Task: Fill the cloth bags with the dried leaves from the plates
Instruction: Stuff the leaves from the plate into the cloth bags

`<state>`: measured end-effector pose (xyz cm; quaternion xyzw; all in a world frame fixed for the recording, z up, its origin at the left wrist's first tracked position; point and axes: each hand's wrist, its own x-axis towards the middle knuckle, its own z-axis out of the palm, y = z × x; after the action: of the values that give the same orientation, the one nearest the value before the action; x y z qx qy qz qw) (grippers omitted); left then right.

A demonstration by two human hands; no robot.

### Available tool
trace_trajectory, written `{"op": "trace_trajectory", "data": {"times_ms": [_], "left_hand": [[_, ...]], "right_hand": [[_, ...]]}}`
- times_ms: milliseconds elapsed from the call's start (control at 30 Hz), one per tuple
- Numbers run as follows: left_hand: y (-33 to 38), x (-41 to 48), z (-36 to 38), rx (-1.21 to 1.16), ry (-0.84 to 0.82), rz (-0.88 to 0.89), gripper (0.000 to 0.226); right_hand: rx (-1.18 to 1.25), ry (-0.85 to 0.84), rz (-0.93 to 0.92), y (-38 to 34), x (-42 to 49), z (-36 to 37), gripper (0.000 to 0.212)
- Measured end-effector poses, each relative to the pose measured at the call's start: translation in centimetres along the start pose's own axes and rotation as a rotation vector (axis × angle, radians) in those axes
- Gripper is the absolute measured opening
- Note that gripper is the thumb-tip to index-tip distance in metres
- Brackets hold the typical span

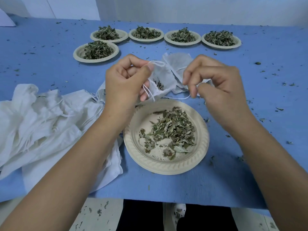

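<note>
Blue crumb-strewn table (250,164) bears the near plate (166,168), just beyond which the left hand (123,82) pinches the limp, light cloth bag (164,80) by its mouth (the sensible hold, I judge) while the right hand (215,84) pinches its drawstring (183,98).

Two bare forearms reach forward from the lower corners, wrists lifted. The left grip (123,80), back toward the camera and fingers curled, pinches the mouth of a bag (164,79) between thumb and forefinger. The right grip (216,84), level with it and near, nips a string (181,98) between thumb and forefinger, its other fingers bent.
</note>
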<state>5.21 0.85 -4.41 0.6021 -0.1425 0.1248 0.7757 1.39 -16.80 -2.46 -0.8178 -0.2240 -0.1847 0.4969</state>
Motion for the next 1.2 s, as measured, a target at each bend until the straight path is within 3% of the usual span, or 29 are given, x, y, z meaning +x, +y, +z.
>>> {"op": "trace_trajectory", "data": {"times_ms": [100,133,233,367,533,667,767,867,1000,1133,1200], "left_hand": [[0.1,0.2,0.0,-0.038,0.04,-0.012,0.014],[0.1,0.2,0.0,-0.038,0.042,-0.01,0.014],[0.1,0.1,0.1,-0.027,0.037,-0.012,0.017],[0.3,0.1,0.1,-0.023,0.042,-0.017,0.019],[0.1,0.1,0.0,-0.03,0.025,-0.011,0.019],[-0.2,0.3,-0.1,-0.036,0.012,-0.001,0.02],[-0.5,0.2,-0.3,0.001,-0.084,0.017,0.022],[-0.6,0.0,-0.1,0.027,-0.179,0.018,0.021],[-0.5,-0.2,0.1,0.009,-0.211,-0.001,0.023],[-0.5,-0.3,0.2,0.015,-0.236,0.005,0.017],[-0.4,-0.4,0.2,0.04,-0.236,0.02,0.015]], "right_hand": [[-0.122,-0.382,0.197,0.4,0.2,0.0,0.022],[-0.196,-0.53,0.213,0.7,0.2,0.2,0.015],[-0.333,-0.771,0.154,1.0,-0.2,1.2,0.03],[-0.29,-0.637,0.058,0.4,-0.2,1.6,0.017],[-0.164,-0.492,0.039,0.1,-0.1,0.6,0.017],[0.137,-0.34,0.001,-0.1,-0.1,0.4,0.018],[0.368,-0.157,-0.068,-0.1,0.0,0.6,0.032],[0.446,0.046,-0.055,0.0,0.1,1.0,0.034],[0.284,0.192,-0.009,0.3,-0.2,1.2,0.027],[-0.216,0.137,-0.181,0.9,-0.5,1.7,0.012],[-0.247,0.093,-0.174,0.9,-0.5,1.8,0.012]]}}
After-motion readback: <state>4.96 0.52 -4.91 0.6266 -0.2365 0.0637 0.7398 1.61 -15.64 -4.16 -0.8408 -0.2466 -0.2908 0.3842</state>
